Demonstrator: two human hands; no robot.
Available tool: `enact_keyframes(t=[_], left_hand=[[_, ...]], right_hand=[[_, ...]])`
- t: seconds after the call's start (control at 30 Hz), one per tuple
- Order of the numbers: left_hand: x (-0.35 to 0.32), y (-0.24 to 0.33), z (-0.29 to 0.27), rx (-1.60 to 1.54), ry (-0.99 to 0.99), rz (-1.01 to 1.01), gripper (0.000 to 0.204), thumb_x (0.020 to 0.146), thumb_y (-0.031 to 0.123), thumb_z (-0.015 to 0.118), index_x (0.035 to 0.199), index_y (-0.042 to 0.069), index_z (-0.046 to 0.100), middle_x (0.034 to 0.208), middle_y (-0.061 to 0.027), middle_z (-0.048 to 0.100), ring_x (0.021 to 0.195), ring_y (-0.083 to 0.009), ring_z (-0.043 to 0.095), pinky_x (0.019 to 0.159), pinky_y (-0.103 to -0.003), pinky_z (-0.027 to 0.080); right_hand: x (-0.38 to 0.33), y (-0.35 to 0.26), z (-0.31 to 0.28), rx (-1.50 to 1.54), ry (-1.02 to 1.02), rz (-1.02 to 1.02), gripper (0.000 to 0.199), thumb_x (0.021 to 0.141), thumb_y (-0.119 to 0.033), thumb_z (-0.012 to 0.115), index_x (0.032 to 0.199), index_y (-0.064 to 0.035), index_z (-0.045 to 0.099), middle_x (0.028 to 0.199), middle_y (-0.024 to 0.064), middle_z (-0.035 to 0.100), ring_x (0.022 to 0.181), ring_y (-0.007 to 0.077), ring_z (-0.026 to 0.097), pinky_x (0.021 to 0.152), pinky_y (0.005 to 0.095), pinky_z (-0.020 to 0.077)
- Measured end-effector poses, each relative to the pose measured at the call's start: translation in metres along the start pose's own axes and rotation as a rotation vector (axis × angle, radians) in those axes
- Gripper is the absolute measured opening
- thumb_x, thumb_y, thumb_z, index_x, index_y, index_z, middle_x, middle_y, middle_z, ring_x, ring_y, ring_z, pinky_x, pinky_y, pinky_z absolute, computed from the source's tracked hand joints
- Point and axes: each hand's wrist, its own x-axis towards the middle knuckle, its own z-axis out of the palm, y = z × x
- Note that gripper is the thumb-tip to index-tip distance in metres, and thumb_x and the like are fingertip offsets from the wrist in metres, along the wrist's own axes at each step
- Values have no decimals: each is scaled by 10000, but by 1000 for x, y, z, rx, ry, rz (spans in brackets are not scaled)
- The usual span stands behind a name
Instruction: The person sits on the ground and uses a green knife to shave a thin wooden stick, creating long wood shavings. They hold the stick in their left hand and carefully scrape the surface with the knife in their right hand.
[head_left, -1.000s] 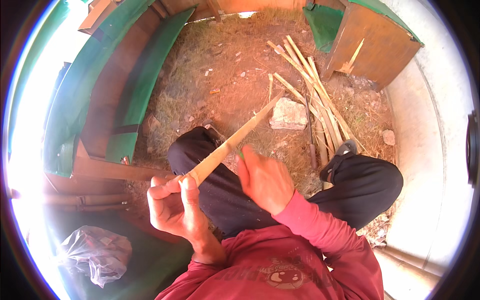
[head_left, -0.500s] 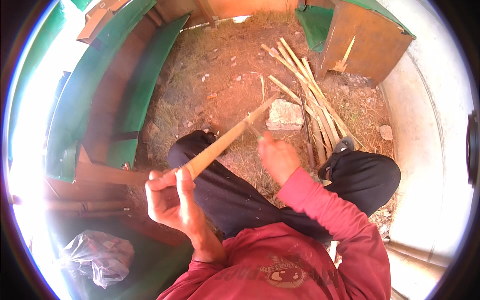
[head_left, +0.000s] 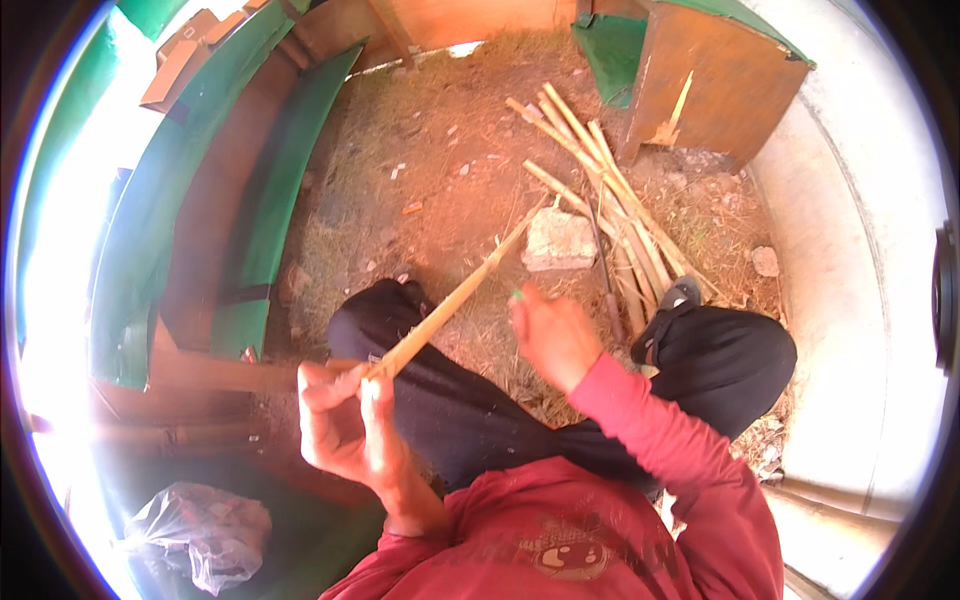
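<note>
Strip (head_left: 450, 303): pale yellow, long, straight, looking narrower toward far end; near end pinched and raised, length slanting forward-right; far-end contact unclear
Tool (head_left: 517, 297): only a small green part shows, rest hidden in grip, kind unclear; right of strip, apart

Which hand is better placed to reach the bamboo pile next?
Probably the right hand: nearer the bamboo pile, though apparently gripping a green object; the left hand pinches a bamboo strip.
</note>
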Motion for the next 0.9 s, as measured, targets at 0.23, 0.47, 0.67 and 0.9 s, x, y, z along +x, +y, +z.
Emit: enact_keyframes(t=[0.23, 0.47, 0.67, 0.9], left_hand=[[8, -8, -4, 88, -82, 132, 217, 789, 79, 757, 923, -39, 634, 787, -85, 532, 688, -179, 522, 606, -287, 426], [13, -14, -14, 243, -79, 148, 192, 831, 60, 714, 961, -54, 629, 817, -93, 525, 726, -186, 523, 635, -288, 432], [5, -15, -1, 77, -11, 124, 235, 818, 111, 746, 904, -62, 612, 816, -86, 502, 699, -183, 521, 603, -269, 399], [11, -10, 3, 150, -172, 311, 249, 775, 130, 758, 915, -49, 657, 800, -89, 513, 693, -242, 565, 584, -328, 424]], right_hand=[[-20, -66, -16, 254, 135, -235, 159, 899, -127, 590, 904, -17, 475, 659, 191, 595, 521, 384, 595, 439, 469, 451], [7, -20, 17, -59, 162, -147, 144, 898, -131, 582, 915, -24, 486, 611, 178, 569, 516, 395, 585, 451, 478, 461], [1, 9, 39, 22, 167, 75, 135, 880, -105, 585, 929, -17, 495, 540, 184, 539, 497, 410, 573, 448, 492, 445], [-27, -67, -36, 273, 138, -188, 147, 873, -112, 599, 886, -17, 488, 660, 188, 592, 546, 391, 599, 464, 474, 451]])
